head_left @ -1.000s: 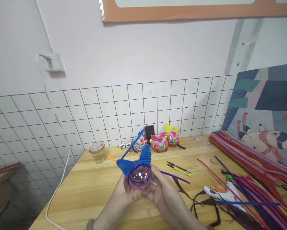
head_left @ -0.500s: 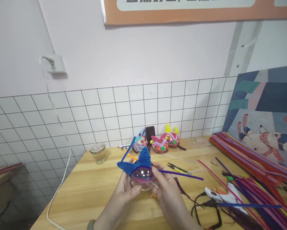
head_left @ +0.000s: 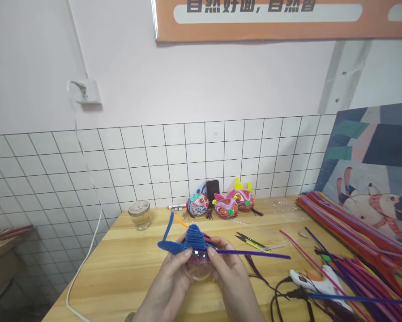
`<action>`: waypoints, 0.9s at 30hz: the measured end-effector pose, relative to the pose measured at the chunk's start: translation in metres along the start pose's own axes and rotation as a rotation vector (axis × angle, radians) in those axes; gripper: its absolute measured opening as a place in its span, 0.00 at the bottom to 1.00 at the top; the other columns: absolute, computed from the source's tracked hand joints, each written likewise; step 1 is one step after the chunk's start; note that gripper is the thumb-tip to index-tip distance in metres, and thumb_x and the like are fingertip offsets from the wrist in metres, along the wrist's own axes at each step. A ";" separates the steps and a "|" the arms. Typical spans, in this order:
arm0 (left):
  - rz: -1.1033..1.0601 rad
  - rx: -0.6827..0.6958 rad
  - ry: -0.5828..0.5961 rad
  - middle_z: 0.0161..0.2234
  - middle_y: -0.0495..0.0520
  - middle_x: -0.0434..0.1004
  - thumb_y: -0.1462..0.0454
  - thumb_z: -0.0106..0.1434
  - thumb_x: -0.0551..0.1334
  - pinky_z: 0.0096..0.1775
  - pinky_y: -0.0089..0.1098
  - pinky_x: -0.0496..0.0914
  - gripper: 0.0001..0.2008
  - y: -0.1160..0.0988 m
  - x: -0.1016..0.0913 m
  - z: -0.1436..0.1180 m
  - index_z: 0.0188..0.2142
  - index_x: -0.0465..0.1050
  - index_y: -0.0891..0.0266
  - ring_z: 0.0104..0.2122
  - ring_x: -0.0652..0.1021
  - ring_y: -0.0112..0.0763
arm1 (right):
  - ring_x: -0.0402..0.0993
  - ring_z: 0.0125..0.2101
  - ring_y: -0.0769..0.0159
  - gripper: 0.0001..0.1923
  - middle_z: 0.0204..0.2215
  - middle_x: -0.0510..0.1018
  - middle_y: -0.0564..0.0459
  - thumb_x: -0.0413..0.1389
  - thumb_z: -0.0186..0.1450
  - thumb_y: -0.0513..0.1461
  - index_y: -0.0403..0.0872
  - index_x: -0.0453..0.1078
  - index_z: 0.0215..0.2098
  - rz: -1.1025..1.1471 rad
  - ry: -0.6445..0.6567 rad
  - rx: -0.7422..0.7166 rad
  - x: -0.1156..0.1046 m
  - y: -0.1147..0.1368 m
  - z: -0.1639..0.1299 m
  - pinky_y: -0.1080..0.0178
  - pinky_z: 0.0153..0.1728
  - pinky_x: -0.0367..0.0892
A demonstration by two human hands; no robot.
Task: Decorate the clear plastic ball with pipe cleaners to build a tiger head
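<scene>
Both hands are occupied with one workpiece, a clear ball (head_left: 198, 272) trimmed with fuzzy strip. The ball sits between the left hand (head_left: 170, 275) and the right hand (head_left: 233, 272), above the near middle part of the worktop (head_left: 110, 273). The left hand curls around its left side, thumb pressed near the base of the trim. The right hand grips its right side, thumb tip close to a purple strip (head_left: 258, 254) that runs out to the right, well past the fingers. Some fingertips lie hidden behind the ball.

Two blue ear shapes form the trim: the upright ear (head_left: 194, 239) stands on the far side of the ball, between the thumbs; the tilted ear (head_left: 170, 247) points left, above the left hand. A bent blue strip end (head_left: 168, 226) rises from the latter. An orange strip (head_left: 181, 220) shows just beyond.

On the far side of the worktop stand a glass jar (head_left: 139, 218) at left and, in the middle, a dark phone (head_left: 213, 191) among three finished ornaments (head_left: 225, 207). Right of the hands lie yellow-and-black tools (head_left: 250, 242). Farther right, a white glue gun (head_left: 322, 281) rests beside a loose bundle of coloured strips (head_left: 372, 281).
</scene>
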State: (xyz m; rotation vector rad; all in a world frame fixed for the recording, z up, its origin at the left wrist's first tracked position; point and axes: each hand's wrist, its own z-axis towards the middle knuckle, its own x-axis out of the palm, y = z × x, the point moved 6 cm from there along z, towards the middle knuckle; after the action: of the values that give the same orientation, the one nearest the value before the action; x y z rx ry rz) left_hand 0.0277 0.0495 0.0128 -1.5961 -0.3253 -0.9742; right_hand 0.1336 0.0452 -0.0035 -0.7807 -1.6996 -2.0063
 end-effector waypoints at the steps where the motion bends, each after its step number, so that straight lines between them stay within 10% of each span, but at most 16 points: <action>1: -0.012 -0.010 -0.001 0.36 0.56 0.82 0.68 0.58 0.63 0.42 0.39 0.71 0.14 0.000 0.000 0.000 0.44 0.77 0.59 0.34 0.78 0.35 | 0.77 0.36 0.61 0.15 0.36 0.81 0.50 0.68 0.50 0.43 0.48 0.74 0.33 0.008 0.000 0.008 0.000 -0.001 0.000 0.61 0.39 0.71; 15: 0.147 -0.065 -0.081 0.44 0.59 0.80 0.64 0.58 0.64 0.45 0.43 0.68 0.19 -0.002 -0.006 -0.005 0.50 0.72 0.58 0.43 0.78 0.44 | 0.77 0.32 0.63 0.16 0.30 0.81 0.54 0.68 0.50 0.41 0.48 0.71 0.34 0.103 -0.074 0.209 -0.003 -0.005 -0.001 0.63 0.33 0.71; 27: 0.362 0.065 0.040 0.49 0.65 0.77 0.58 0.39 0.75 0.52 0.45 0.64 0.35 -0.006 -0.006 0.005 0.48 0.72 0.62 0.51 0.73 0.54 | 0.77 0.32 0.62 0.15 0.34 0.82 0.52 0.63 0.57 0.44 0.49 0.70 0.40 0.228 -0.003 0.520 -0.003 -0.017 0.000 0.58 0.35 0.70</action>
State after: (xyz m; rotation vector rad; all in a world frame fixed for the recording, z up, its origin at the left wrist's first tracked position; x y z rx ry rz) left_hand 0.0217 0.0576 0.0123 -1.5085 -0.0354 -0.7080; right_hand 0.1252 0.0480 -0.0181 -0.7446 -1.9135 -1.3256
